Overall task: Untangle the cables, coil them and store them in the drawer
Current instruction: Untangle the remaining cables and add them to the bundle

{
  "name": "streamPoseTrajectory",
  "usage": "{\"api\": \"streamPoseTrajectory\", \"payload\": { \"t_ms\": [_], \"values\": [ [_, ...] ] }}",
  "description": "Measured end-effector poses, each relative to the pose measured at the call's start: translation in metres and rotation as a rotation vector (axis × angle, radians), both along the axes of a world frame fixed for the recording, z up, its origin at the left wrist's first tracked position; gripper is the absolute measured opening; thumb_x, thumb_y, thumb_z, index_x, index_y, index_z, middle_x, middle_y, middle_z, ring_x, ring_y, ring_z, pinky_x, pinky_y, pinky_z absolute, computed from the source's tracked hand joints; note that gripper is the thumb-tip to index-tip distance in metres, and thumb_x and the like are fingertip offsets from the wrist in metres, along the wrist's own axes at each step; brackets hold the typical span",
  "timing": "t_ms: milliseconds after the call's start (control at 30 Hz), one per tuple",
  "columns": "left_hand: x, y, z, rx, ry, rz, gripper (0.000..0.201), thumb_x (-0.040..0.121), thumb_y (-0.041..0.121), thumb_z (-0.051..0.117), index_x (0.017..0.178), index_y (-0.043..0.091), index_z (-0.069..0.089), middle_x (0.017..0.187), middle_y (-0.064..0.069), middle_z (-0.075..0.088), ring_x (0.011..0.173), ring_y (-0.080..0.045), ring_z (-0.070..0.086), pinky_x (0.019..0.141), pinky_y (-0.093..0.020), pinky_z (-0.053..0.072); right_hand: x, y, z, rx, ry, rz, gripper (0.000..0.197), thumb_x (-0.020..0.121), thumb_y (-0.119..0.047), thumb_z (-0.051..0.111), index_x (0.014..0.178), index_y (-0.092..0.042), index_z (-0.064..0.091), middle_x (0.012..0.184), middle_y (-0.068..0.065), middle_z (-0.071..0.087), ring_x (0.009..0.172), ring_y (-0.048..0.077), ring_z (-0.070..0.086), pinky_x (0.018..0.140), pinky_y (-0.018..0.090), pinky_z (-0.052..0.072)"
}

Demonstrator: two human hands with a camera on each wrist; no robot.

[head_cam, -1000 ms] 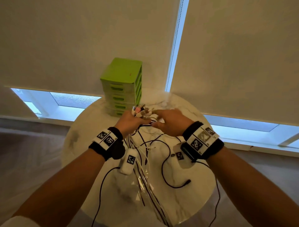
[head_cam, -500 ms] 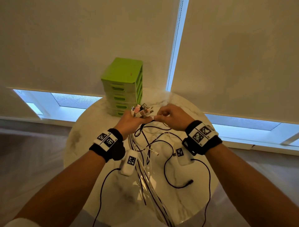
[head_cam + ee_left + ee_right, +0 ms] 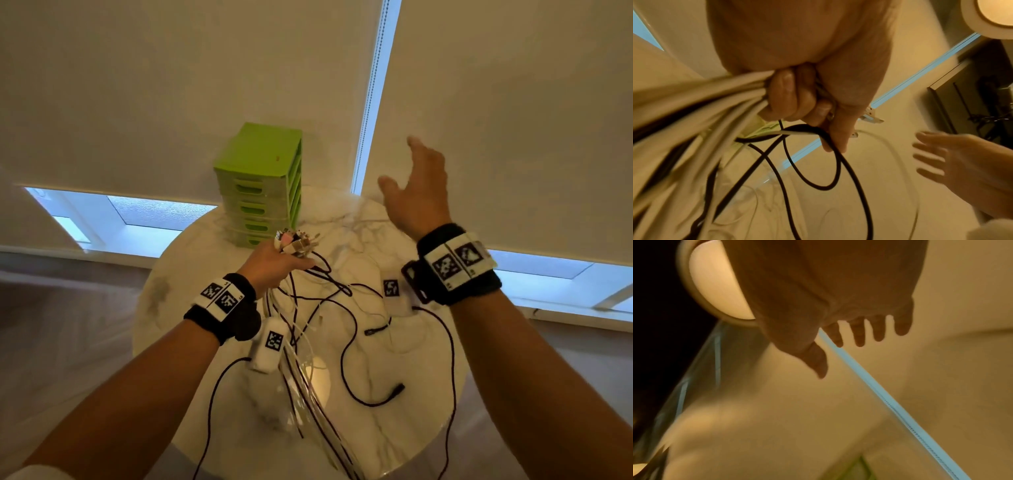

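Note:
My left hand (image 3: pixel 274 263) grips a bundle of white and black cables (image 3: pixel 298 346) above the round marble table (image 3: pixel 404 373); their plug ends (image 3: pixel 296 241) stick out past the fingers. In the left wrist view its fingers (image 3: pixel 795 95) curl round the cables (image 3: pixel 701 104), and black loops (image 3: pixel 818 162) hang below. My right hand (image 3: pixel 418 192) is raised above the table's far right with fingers spread and nothing in it; the right wrist view shows its fingers (image 3: pixel 859 332) apart. A green drawer unit (image 3: pixel 263 185) stands at the table's far edge, all drawers closed.
Loose black cable ends (image 3: pixel 390 394) and thin white cables (image 3: pixel 346 226) trail over the tabletop and off its near edge. White roller blinds (image 3: pixel 513 102) hang behind the table, with bright window strips below them. A round ceiling lamp (image 3: pixel 995 14) glows overhead.
My right hand has let go of the cables beside the left hand, lifted up and to the right, and spread its fingers. The left hand keeps holding the bundle.

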State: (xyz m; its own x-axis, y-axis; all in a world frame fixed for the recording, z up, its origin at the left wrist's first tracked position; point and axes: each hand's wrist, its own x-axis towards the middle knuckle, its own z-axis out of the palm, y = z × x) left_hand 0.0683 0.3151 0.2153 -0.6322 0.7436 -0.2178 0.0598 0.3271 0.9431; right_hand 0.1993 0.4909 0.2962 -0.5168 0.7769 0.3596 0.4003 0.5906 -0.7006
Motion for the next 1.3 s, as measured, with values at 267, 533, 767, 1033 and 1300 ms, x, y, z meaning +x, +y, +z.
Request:
{"api": "streamPoseTrajectory", "payload": {
  "t_ms": [267,533,767,1033,1300],
  "values": [
    [0.006,0.007,0.006,0.043,-0.058,0.028,0.015,0.079,0.019,0.076,0.089,0.02,0.065,0.045,0.017,0.041,0.042,-0.005,0.031,0.044,-0.023,0.024,-0.007,-0.035,-0.026,-0.064,-0.448,0.529,0.016,0.092,-0.031,0.06,0.086,-0.019,0.069,0.074,-0.009,0.062,0.069,0.004,0.056,0.068,0.025,0.04],
    [0.009,0.004,-0.005,-0.057,0.035,0.041,0.018,0.077,0.011,0.074,0.074,0.017,0.057,0.04,0.016,0.04,0.047,-0.007,0.037,0.043,-0.019,0.03,0.004,-0.011,0.031,-0.02,-0.229,0.39,0.028,0.1,-0.02,0.043,0.081,-0.009,0.061,0.067,-0.013,0.051,0.058,-0.007,0.048,0.056,0.005,0.033],
    [0.001,0.004,-0.001,-0.029,-0.129,0.054,0.008,0.083,0.014,0.066,0.085,0.02,0.062,0.056,0.008,0.043,0.049,-0.009,0.034,0.046,-0.02,0.026,0.025,0.018,0.042,-0.049,-0.061,0.161,0.031,0.099,-0.022,0.042,0.081,-0.007,0.063,0.078,0.004,0.057,0.064,0.008,0.046,0.061,0.025,0.035],
    [-0.007,0.003,-0.004,0.202,-0.482,0.217,0.016,0.089,0.007,0.054,0.088,0.011,0.069,0.054,0.003,0.038,0.043,-0.008,0.031,0.038,-0.019,0.019,0.02,0.05,0.04,-0.032,0.008,-0.098,0.029,0.098,-0.025,0.039,0.086,-0.011,0.062,0.088,0.005,0.062,0.082,0.017,0.054,0.077,0.027,0.042],
    [0.003,0.01,0.009,0.399,-0.438,0.19,0.009,0.09,0.006,0.058,0.091,0.012,0.065,0.051,0.001,0.032,0.042,-0.007,0.027,0.04,-0.019,0.02,-0.001,-0.066,-0.014,-0.084,-0.172,0.627,0.04,0.088,-0.04,0.062,0.125,-0.024,0.056,0.127,-0.001,0.049,0.117,0.012,0.047,0.097,0.021,0.036]
  ]
}}
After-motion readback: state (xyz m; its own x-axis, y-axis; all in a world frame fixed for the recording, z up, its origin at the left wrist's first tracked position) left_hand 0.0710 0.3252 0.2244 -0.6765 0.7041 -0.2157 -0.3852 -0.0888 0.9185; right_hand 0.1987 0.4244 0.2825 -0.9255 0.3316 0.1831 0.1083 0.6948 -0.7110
